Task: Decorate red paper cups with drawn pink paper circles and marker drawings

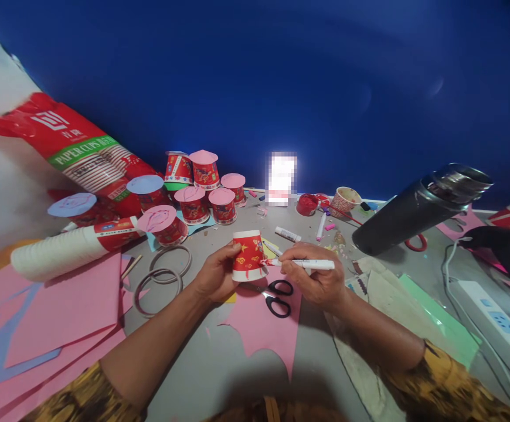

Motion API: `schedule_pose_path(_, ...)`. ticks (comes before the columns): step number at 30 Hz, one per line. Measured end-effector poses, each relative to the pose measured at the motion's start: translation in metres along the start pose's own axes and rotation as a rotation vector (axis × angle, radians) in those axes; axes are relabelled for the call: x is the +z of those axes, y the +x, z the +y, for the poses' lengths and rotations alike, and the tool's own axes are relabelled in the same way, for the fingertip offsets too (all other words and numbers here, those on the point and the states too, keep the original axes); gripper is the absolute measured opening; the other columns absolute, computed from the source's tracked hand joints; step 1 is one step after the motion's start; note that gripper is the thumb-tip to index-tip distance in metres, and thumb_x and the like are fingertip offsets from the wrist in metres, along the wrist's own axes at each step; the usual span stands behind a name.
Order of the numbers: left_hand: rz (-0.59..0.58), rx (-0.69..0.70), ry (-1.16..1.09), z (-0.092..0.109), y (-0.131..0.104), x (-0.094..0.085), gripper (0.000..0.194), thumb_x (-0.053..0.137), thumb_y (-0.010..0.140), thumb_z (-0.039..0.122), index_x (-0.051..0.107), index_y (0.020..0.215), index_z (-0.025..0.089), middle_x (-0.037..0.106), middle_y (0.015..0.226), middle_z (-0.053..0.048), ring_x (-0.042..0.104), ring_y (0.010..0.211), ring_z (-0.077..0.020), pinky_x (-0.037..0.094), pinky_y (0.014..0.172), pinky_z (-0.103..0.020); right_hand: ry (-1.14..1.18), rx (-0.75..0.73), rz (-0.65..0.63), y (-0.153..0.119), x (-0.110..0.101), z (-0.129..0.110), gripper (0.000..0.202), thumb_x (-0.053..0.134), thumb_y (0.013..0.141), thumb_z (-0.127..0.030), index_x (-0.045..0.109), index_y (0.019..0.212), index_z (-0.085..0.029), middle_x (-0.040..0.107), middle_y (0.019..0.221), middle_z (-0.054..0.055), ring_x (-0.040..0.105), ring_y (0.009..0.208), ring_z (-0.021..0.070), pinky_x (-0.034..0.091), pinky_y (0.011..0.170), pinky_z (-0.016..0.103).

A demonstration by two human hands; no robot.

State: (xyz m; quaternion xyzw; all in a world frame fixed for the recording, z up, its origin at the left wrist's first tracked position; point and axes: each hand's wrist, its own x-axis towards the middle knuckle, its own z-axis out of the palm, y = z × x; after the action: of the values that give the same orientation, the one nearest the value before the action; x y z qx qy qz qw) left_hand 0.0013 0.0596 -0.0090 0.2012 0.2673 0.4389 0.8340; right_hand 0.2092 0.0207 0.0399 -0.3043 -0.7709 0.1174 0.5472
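Observation:
In the head view my left hand (217,275) grips a red patterned paper cup (248,253) from its left side, thumb along the wall. The cup's lower white band carries some red marks. My right hand (319,280) holds a white marker (310,264), its red tip at the cup's lower right edge. Below the cup, black-handled scissors (276,298) lie on a cut piece of pink paper (266,334). A white marker cap or tube (287,234) lies just behind my hands.
Several cups with pink or blue paper tops (192,204) stand at the back left, near a stack of white cups (57,252) and a bag of paper cups (92,152). Pink sheets (68,316) and metal rings (158,287) lie left; a dark thermos (413,214) and power strip (496,319) are right.

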Motion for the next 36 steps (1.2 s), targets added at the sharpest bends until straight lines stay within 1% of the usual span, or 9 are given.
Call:
schedule_pose_path(3,-0.031,-0.002,0.010,-0.0003,0.0003,0.0004,0.040,0.074,0.080,0.023,0.070,0.118,0.010,0.079,0.112,-0.017,0.076,0.101,-0.0306,0.060,0.095,-0.047,-0.005,-0.030,0.020,-0.0003,0.0020,-0.0002,0.009,0.065,0.095,-0.014,0.070,0.089,-0.020,0.078,0.075,0.005,0.070,0.064,0.0163,0.052,0.059,0.027)
schedule_pose_path(6,-0.039,-0.003,0.008,-0.0001,0.0002,0.0002,0.039,0.074,0.081,0.023,0.070,0.118,0.011,0.079,0.112,-0.017,0.076,0.101,-0.0306,0.060,0.096,-0.047,-0.015,-0.054,0.023,0.0002,0.0009,-0.0011,0.011,0.064,0.095,-0.014,0.070,0.088,-0.020,0.077,0.072,0.004,0.068,0.060,0.0160,0.052,0.059,0.028)
schedule_pose_path(10,-0.019,0.007,-0.002,0.0000,0.0000,0.0000,0.036,0.073,0.082,0.023,0.070,0.117,0.012,0.079,0.109,-0.015,0.076,0.103,-0.0291,0.058,0.100,-0.046,-0.042,-0.020,0.020,0.0009,-0.0018,-0.0018,0.015,0.060,0.095,-0.013,0.070,0.086,-0.020,0.074,0.068,0.003,0.066,0.059,0.0163,0.052,0.058,0.028)
schedule_pose_path(16,-0.032,0.009,0.011,-0.0009,0.0009,0.0026,0.037,0.076,0.079,0.021,0.071,0.115,0.013,0.079,0.112,-0.014,0.076,0.101,-0.0285,0.060,0.095,-0.044,-0.044,-0.036,0.012,0.0002,0.0018,-0.0010,0.014,0.063,0.096,-0.016,0.070,0.086,-0.020,0.076,0.071,0.003,0.067,0.060,0.0158,0.052,0.059,0.028)
schedule_pose_path(20,-0.010,0.009,0.007,-0.0007,0.0005,0.0035,0.037,0.077,0.079,0.021,0.071,0.115,0.013,0.079,0.111,-0.014,0.076,0.101,-0.0279,0.060,0.096,-0.043,-0.020,-0.054,0.017,-0.0004,0.0019,0.0002,0.011,0.065,0.095,-0.015,0.071,0.087,-0.020,0.077,0.072,0.003,0.067,0.059,0.0157,0.052,0.059,0.029)
schedule_pose_path(23,-0.021,0.015,0.016,-0.0002,-0.0004,0.0043,0.038,0.076,0.080,0.021,0.071,0.116,0.012,0.079,0.112,-0.014,0.076,0.101,-0.0281,0.060,0.096,-0.043,-0.045,-0.039,0.025,-0.0004,0.0005,0.0009,0.013,0.063,0.096,-0.015,0.072,0.088,-0.020,0.076,0.071,0.004,0.066,0.058,0.0161,0.051,0.058,0.029)
schedule_pose_path(27,-0.034,0.031,0.042,0.0000,-0.0014,0.0064,0.037,0.076,0.081,0.020,0.071,0.117,0.013,0.079,0.111,-0.013,0.076,0.102,-0.0275,0.059,0.098,-0.042,-0.048,-0.032,0.001,-0.0007,0.0011,0.0010,0.013,0.062,0.097,-0.018,0.072,0.088,-0.020,0.077,0.072,0.004,0.067,0.059,0.0160,0.051,0.058,0.028)
schedule_pose_path(32,-0.033,0.055,0.064,-0.0004,-0.0021,0.0080,0.034,0.078,0.081,0.020,0.072,0.114,0.014,0.080,0.105,-0.011,0.077,0.095,-0.0258,0.061,0.092,-0.040,-0.010,-0.041,-0.001,-0.0021,0.0036,0.0015,0.015,0.061,0.099,-0.021,0.072,0.087,-0.021,0.077,0.072,0.004,0.068,0.059,0.0163,0.052,0.058,0.029)
schedule_pose_path(36,-0.032,0.069,0.075,-0.0008,-0.0015,0.0076,0.036,0.080,0.080,0.021,0.071,0.113,0.013,0.080,0.104,-0.011,0.077,0.094,-0.0256,0.062,0.092,-0.040,0.006,-0.034,-0.004,-0.0023,0.0030,0.0015,0.014,0.063,0.098,-0.020,0.071,0.087,-0.021,0.077,0.073,0.004,0.067,0.059,0.0154,0.051,0.059,0.029)
